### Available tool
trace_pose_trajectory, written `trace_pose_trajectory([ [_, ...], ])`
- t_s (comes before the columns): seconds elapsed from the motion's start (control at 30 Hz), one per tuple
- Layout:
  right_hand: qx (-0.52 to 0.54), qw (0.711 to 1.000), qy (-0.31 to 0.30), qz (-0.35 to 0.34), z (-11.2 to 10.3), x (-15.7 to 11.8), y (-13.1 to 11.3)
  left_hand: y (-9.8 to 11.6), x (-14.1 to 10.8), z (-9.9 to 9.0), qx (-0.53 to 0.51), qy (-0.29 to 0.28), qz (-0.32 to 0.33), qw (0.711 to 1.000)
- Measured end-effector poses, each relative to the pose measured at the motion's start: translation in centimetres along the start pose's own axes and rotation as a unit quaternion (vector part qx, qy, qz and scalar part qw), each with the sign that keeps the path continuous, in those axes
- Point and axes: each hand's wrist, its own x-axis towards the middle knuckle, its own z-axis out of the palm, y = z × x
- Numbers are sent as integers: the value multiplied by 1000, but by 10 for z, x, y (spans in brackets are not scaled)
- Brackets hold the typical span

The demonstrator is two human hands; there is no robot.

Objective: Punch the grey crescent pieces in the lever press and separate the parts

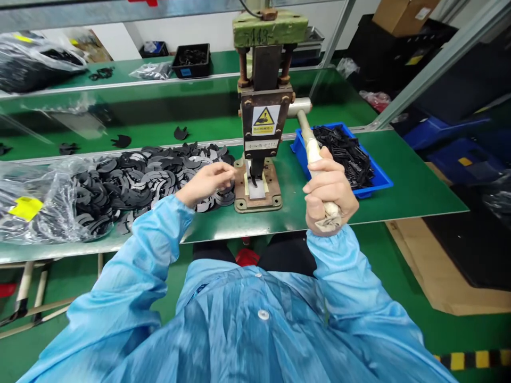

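A: Head view: where is the right hand (330,192)?
B: Right of centre, its fingers wrapped round the lever (305,128), which slants up to the press (265,98).
A: And the left hand (206,183)?
B: Near the middle, its fingers bent and drawn together, tips just beside the press's base (240,204) on its left side. I can't tell whether they pinch anything.
A: What's under the press?
B: A small dark bit, at the centre; part or tool, I can't tell.
A: The black pieces (157,175)?
B: Heaped at centre left, behind and beside the left hand, up against a clear bag (43,213) at the left edge.
A: Right side?
B: A blue tray (381,183) full of narrow black parts (346,154), behind the right hand, on the green bench (423,194).
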Motion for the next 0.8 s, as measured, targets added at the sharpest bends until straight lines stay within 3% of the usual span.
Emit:
trace_pose_trajectory([
  [0.1, 5, 1000, 17, -2, 4, -1, 1, -22, -37, -25, 237, 77, 74, 966],
  [0.2, -6, 999, 35, -1, 6, 0, 2, -42, -60, -27, 434, 45, 130, 891],
  [0.33, -5, 1000, 23, -14, 5, 0, 3, -49, -59, -12, 532, -25, 146, 833],
  [0.47, 0, 1000, -2, -31, 1, 1, 4, -41, -43, -7, 569, -60, 148, 807],
  [0.63, -17, 1000, -4, -13, 0, 1, 1, -31, -28, -16, 538, -94, 189, 816],
  [0.73, -21, 1000, -7, -7, 0, 1, 0, -26, -22, -17, 461, -33, 194, 865],
  [0.8, -23, 1000, 0, -5, 1, 1, 0, -23, -19, -12, 380, 25, 154, 912],
])
